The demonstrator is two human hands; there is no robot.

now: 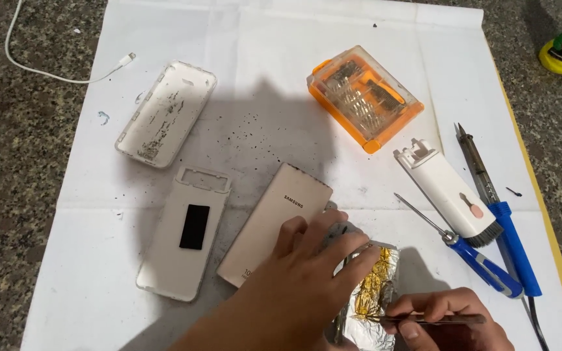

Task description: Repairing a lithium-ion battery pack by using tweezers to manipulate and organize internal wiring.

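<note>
— What carries the things here?

— A speckled stone floor, with a big white paper sheet spread on it.

— What lies on the sheet?

— Two empty white shells, a beige flat casing, an orange bit box, a white cleaning tool, a blue screwdriver, a blue soldering iron and a foil-wrapped part.

— And directly on the floor?

— A white cable.

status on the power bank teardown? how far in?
Done: both white shell halves lie off to the left, gold casing set aside. In hand: left hand steadies the foil-wrapped pack while right hand works a thin tool into it. Left: foil still mostly on; soldering iron untouched.
</note>
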